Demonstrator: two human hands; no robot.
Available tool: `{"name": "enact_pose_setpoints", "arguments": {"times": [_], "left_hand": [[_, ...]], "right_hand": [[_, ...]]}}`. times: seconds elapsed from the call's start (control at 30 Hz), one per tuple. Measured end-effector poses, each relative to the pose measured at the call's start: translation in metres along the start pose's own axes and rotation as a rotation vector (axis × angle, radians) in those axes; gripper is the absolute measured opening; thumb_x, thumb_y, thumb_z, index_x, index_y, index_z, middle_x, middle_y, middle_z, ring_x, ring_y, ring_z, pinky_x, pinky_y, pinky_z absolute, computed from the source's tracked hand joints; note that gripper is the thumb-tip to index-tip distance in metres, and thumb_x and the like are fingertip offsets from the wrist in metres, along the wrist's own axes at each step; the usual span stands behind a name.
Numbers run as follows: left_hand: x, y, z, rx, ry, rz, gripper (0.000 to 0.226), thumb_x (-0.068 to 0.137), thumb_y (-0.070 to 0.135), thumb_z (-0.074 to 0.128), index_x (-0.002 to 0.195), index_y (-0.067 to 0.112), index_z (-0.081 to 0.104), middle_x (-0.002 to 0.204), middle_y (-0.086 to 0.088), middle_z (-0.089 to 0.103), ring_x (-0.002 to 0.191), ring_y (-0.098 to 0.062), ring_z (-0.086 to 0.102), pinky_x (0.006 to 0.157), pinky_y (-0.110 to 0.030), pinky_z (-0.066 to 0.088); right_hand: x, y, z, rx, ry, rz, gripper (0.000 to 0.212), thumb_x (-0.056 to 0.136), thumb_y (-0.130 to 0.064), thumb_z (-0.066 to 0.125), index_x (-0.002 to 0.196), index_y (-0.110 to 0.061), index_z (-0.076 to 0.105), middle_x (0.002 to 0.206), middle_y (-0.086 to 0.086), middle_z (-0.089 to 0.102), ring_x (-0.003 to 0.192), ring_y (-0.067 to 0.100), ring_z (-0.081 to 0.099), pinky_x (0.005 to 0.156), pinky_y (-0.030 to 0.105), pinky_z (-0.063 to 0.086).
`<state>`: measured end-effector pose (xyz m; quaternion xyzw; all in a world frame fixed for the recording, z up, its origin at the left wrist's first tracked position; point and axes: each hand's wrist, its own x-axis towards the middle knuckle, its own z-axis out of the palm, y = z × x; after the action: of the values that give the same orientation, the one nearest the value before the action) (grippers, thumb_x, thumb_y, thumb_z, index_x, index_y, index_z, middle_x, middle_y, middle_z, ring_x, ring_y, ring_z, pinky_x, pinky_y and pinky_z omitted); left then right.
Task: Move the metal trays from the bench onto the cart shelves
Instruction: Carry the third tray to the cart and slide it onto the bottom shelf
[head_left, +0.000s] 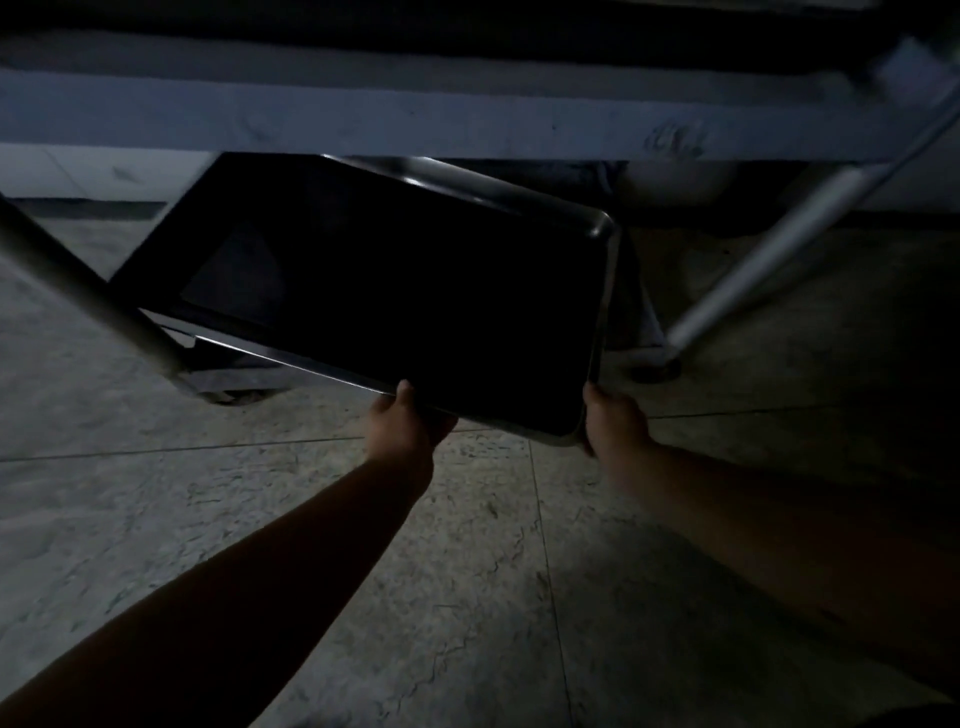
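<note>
Nearest you, over the pale speckled tiled floor (467, 571), both bare forearms reach forward and your hands sit well apart on the near edge of one dark, shallow rectangular metal tray (395, 291). Your left hand (408, 428) is clamped on the near long rim, thumb on top and fingers underneath; your right hand (613, 421) is closed around the near right corner. The tray hangs in the air, tilted and turned at an angle, its far end reaching in between the two pale round metal cart legs (88, 296) and under the long pale horizontal shelf edge (467, 122) beyond.

To do this step well, level the tray before you push, square its long side to the frame, and feed the far edge in first so neither corner strikes a leg. Keep both grips firm until the tray's weight rests on the lower shelf, then slide it home and let go.

The light is very poor, so what lies under the tray, possibly a lower shelf or another tray, cannot be made out with confidence. No brand, label or readable writing shows anywhere.
</note>
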<state>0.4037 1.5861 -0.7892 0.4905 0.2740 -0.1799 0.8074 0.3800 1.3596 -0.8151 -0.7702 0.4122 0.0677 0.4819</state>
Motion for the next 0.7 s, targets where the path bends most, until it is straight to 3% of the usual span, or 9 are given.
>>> {"name": "enact_pose_setpoints", "arguments": {"times": [0.07, 0.17, 0.27, 0.37, 0.43, 0.5, 0.6, 0.63, 0.7], "left_hand": [[0.006, 0.0, 0.01, 0.001, -0.08, -0.023, 0.034, 0.107, 0.017, 0.04, 0.134, 0.0, 0.052, 0.125, -0.027, 0.063, 0.094, -0.02, 0.071, 0.069, -0.026, 0.058], [0.017, 0.003, 0.026, 0.044, -0.19, -0.062, 0.037, 0.106, 0.022, 0.042, 0.135, 0.002, 0.052, 0.127, -0.02, 0.064, 0.103, -0.022, 0.067, 0.081, -0.03, 0.054], [0.026, 0.006, 0.048, 0.053, -0.19, -0.11, 0.033, 0.106, 0.023, 0.044, 0.132, 0.005, 0.055, 0.116, -0.015, 0.067, 0.095, -0.019, 0.067, 0.076, -0.028, 0.053], [0.033, 0.007, 0.071, 0.062, -0.211, -0.167, 0.026, 0.104, 0.023, 0.048, 0.123, 0.007, 0.057, 0.096, -0.01, 0.069, 0.082, -0.018, 0.067, 0.07, -0.028, 0.054], [0.04, 0.009, 0.076, 0.372, -0.279, -0.117, 0.023, 0.104, 0.025, 0.049, 0.112, 0.006, 0.059, 0.091, -0.011, 0.069, 0.077, -0.02, 0.066, 0.068, -0.031, 0.053], [0.049, 0.016, 0.063, 0.905, -0.292, 0.096, 0.022, 0.103, 0.022, 0.049, 0.1, 0.006, 0.063, 0.092, -0.012, 0.07, 0.076, -0.023, 0.067, 0.07, -0.037, 0.056], [0.064, 0.034, 0.018, 1.473, -0.089, 0.789, 0.025, 0.097, 0.028, 0.056, 0.113, 0.009, 0.064, 0.102, -0.015, 0.07, 0.087, -0.03, 0.067, 0.072, -0.04, 0.055], [0.069, 0.042, 0.0, 1.552, -0.036, 0.909, 0.036, 0.094, 0.034, 0.06, 0.123, 0.011, 0.061, 0.114, -0.016, 0.067, 0.1, -0.035, 0.063, 0.079, -0.043, 0.053], [0.08, 0.057, -0.03, 1.729, 0.027, 0.901, 0.054, 0.092, 0.046, 0.061, 0.137, 0.018, 0.053, 0.137, -0.013, 0.057, 0.125, -0.038, 0.05, 0.097, -0.051, 0.043]], "right_hand": [[0.0, 0.002, -0.008, 0.031, -0.006, 0.017, 0.035, 0.101, -0.039, 0.042, 0.112, -0.011, 0.06, 0.07, 0.008, 0.06, 0.056, 0.02, 0.059, 0.05, 0.026, 0.044], [0.027, -0.016, -0.022, 0.056, 0.072, 0.051, 0.049, 0.097, -0.046, 0.047, 0.123, -0.007, 0.057, 0.088, 0.008, 0.055, 0.074, 0.022, 0.052, 0.07, 0.034, 0.045], [0.045, -0.036, -0.031, 0.128, 0.123, 0.094, 0.038, 0.095, -0.05, 0.05, 0.108, -0.016, 0.057, 0.082, 0.009, 0.055, 0.058, 0.021, 0.05, 0.048, 0.029, 0.037], [0.056, -0.04, -0.037, 0.217, 0.202, 0.095, 0.022, 0.098, -0.031, 0.052, 0.092, -0.01, 0.057, 0.072, 0.009, 0.055, 0.04, 0.015, 0.054, 0.037, 0.022, 0.04], [0.057, -0.033, -0.036, 0.2, 0.256, 0.027, 0.017, 0.093, -0.013, 0.058, 0.104, -0.001, 0.063, 0.09, 0.019, 0.063, 0.068, 0.023, 0.068, 0.061, 0.027, 0.055], [0.051, -0.024, -0.027, -0.049, 0.296, -0.096, 0.033, 0.088, -0.012, 0.061, 0.119, -0.002, 0.059, 0.115, 0.023, 0.062, 0.104, 0.036, 0.062, 0.085, 0.037, 0.052], [0.035, -0.025, -0.009, -0.207, 0.302, -0.307, 0.051, 0.087, -0.022, 0.067, 0.133, -0.011, 0.049, 0.133, 0.019, 0.052, 0.118, 0.035, 0.053, 0.084, 0.032, 0.044], [0.032, -0.028, -0.004, -0.285, 0.286, -0.42, 0.053, 0.086, -0.029, 0.068, 0.133, -0.015, 0.049, 0.136, 0.017, 0.048, 0.119, 0.035, 0.051, 0.084, 0.032, 0.043], [0.031, -0.033, 0.005, -0.551, 0.197, -0.61, 0.054, 0.085, -0.041, 0.068, 0.131, -0.018, 0.053, 0.137, 0.013, 0.045, 0.121, 0.036, 0.046, 0.089, 0.036, 0.043]]}}
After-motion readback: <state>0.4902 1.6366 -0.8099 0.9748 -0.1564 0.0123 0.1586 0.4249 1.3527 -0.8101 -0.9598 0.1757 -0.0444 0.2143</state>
